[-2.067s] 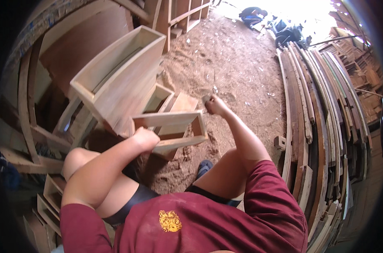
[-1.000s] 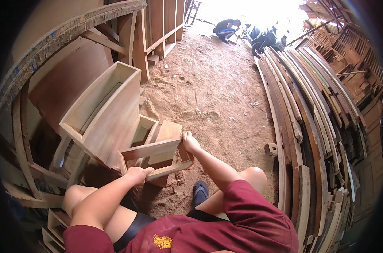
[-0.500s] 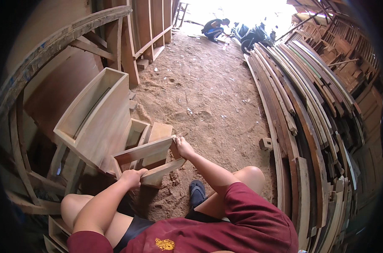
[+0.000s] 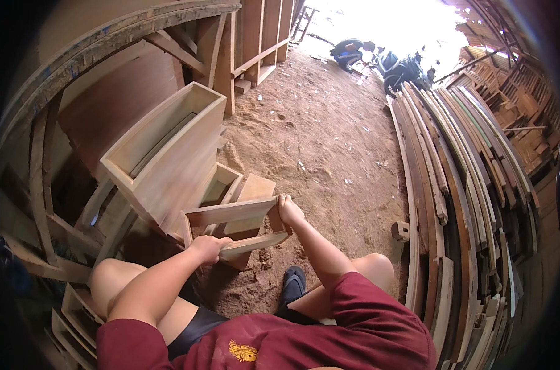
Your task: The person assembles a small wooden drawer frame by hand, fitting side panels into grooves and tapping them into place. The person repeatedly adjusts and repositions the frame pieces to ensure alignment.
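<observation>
Between my hands is a rectangular wooden frame [image 4: 230, 213], four thin boards around an open middle, held tilted. My left hand [image 4: 208, 249] is closed on its near board toward the left. At the far right corner, my right hand [image 4: 289, 210] grips the end board, fingers wrapped over the edge. Through the opening I see a pale wooden piece [image 4: 257, 186] on the sandy ground just behind the frame. A large open wooden box [image 4: 180, 165] stands tilted to the left, with a smaller wooden box [image 4: 226, 182] beside its foot.
A long stack of planks [image 4: 443, 203] lies along the right, with a small wooden block [image 4: 401, 231] beside it. Wooden trestle framing [image 4: 42, 179] stands at the left. Far off, a person [image 4: 348, 54] crouches near a parked motorbike [image 4: 403, 71]. Sandy ground [image 4: 329, 166] lies ahead.
The whole view has shifted, so the surroundings sit further right in the picture. Both hands keep their hold on the frame, with little visible change in its position relative to the boxes.
</observation>
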{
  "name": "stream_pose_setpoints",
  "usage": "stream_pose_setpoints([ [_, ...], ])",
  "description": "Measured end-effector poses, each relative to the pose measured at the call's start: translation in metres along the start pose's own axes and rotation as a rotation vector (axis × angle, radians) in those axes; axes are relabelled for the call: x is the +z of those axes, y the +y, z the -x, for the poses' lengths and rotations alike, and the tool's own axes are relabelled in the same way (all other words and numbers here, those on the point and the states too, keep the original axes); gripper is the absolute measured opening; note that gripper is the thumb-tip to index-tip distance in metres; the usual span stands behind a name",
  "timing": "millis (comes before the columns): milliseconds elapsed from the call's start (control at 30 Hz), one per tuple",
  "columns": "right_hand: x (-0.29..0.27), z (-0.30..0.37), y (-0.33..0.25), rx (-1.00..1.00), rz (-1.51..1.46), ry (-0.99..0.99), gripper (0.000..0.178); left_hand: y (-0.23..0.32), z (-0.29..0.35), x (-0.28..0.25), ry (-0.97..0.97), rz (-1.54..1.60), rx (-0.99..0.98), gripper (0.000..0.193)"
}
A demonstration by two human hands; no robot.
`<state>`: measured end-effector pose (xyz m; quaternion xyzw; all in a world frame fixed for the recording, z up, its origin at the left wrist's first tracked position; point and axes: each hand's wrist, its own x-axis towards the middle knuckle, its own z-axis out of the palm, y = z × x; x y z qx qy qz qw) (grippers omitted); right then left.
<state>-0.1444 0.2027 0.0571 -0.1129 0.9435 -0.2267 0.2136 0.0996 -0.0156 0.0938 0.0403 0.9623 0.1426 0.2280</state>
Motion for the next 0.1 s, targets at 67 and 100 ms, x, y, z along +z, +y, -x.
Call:
stream_pose_setpoints([
  [67, -0.004, -0.045, 0.040, -0.059, 0.023, 0.071, 0.055, 0.014, -0.018, -0.008, -0.009, -0.024, 0.063, 0.059],
  [100, 0.003, -0.048, 0.011, -0.082, 0.066, -0.012, 0.066, 0.003, -0.007, 0.000, -0.015, -0.015, 0.018, 0.060],
])
